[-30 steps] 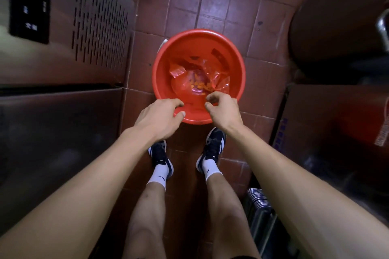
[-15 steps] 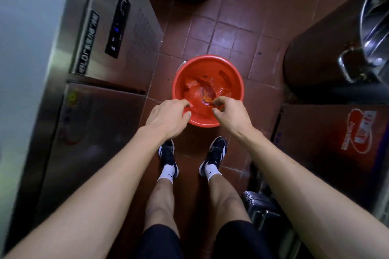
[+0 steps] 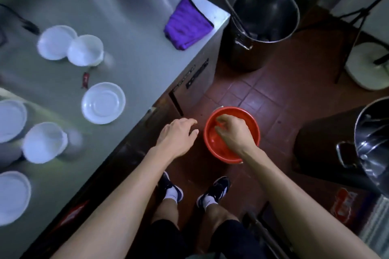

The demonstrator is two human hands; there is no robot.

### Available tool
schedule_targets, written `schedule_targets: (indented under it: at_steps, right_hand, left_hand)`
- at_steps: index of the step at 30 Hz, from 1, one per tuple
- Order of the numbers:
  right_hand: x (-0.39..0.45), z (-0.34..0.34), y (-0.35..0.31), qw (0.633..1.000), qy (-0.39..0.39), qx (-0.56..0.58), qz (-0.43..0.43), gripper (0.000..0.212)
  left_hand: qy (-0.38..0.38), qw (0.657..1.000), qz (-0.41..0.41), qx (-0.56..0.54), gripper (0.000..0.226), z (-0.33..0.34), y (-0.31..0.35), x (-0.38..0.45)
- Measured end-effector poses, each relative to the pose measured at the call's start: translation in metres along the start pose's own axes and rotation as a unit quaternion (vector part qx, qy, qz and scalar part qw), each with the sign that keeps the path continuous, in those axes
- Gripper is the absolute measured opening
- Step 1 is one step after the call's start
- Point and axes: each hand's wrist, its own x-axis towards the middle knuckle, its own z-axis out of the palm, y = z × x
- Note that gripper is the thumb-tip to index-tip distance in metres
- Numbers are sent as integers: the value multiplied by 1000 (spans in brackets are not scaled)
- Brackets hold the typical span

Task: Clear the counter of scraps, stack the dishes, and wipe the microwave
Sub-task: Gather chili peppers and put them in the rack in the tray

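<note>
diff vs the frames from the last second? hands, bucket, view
The view swung up and left, bringing in the counter with white dishes and a purple cloth. The left hand drew off the red bucket rim toward the counter, fingers loosely curled, holding nothing. The right hand stays over the bucket; any grip cannot be told. The bucket stays on the floor.

Steel pot (image 3: 265, 14) at 1 o'clock holding a long utensil (image 3: 229, 4), second pot (image 3: 372, 145) at 3 o'clock, tripod (image 3: 357, 21) over a white base (image 3: 367, 65) at 2 o'clock, red tile floor (image 3: 271, 94), sneakers (image 3: 216, 189) at 6 o'clock.
</note>
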Motion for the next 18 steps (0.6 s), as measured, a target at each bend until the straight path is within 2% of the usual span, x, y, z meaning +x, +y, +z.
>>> schedule_targets:
  at_steps: [6,11,18]
  right_hand:
    - [8,13,-90,996,-16,-18,-91,25]
    - [13,45,-168,992,-18,-45,-115,25]
    - [23,97,-260,987,-62,-44,-144,28]
  left_hand:
    - [92,994,-37,-52,37,-45,-51,-36]
    - [144,983,-73,-87,36,-79,-112,-72]
    - [184,970,-120,-107,39,-123,-208,-115]
